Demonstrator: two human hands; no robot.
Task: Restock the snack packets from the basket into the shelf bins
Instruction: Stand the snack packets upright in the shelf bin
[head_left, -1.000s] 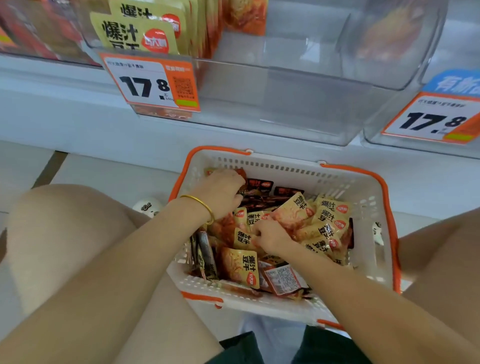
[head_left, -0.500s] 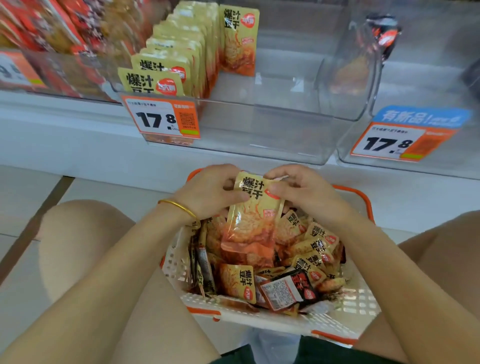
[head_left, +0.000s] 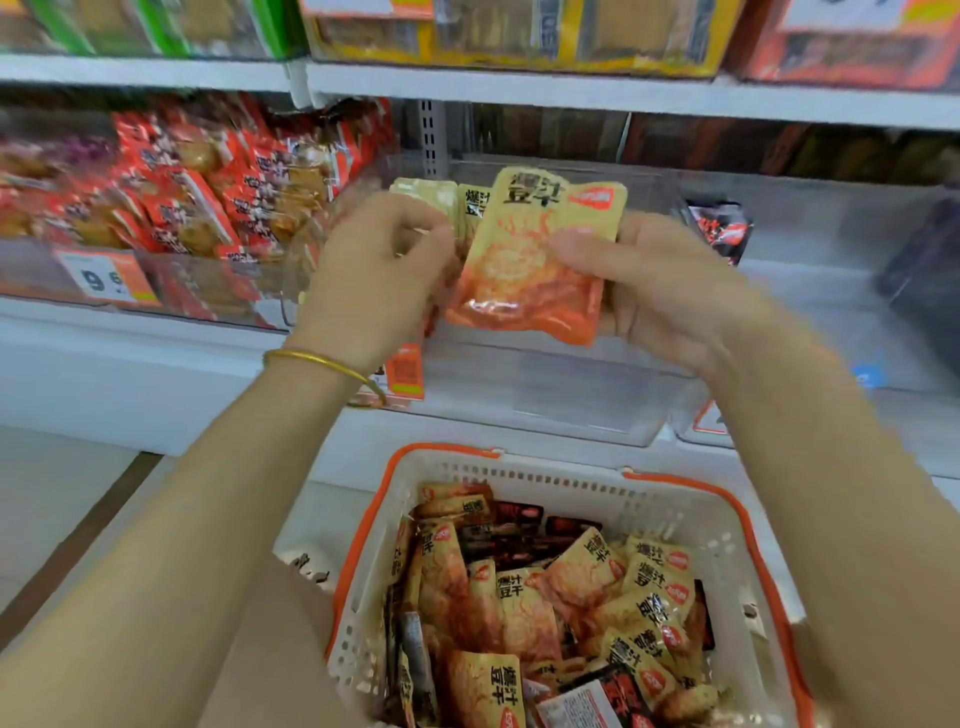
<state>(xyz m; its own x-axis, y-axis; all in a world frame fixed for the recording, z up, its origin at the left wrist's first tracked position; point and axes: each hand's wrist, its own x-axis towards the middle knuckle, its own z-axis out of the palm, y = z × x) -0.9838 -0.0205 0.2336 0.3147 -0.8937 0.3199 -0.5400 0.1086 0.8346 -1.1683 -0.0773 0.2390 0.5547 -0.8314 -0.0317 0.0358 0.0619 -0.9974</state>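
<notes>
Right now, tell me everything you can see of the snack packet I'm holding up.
The snack packet is a glossy yellow plastic pouch, orange-red toward the bottom, with black characters and a red logo on top. It is upright, facing the camera, in front of the clear bin. The left hand grips its left edge; the right hand pinches its right edge, thumb in front.

Held pkt (head_left: 530, 260): yellow w/ black text, orange-red bottom. Basket (head_left: 524, 467): white mesh, orange rim. Bracelet (head_left: 322, 361): gold.
</notes>
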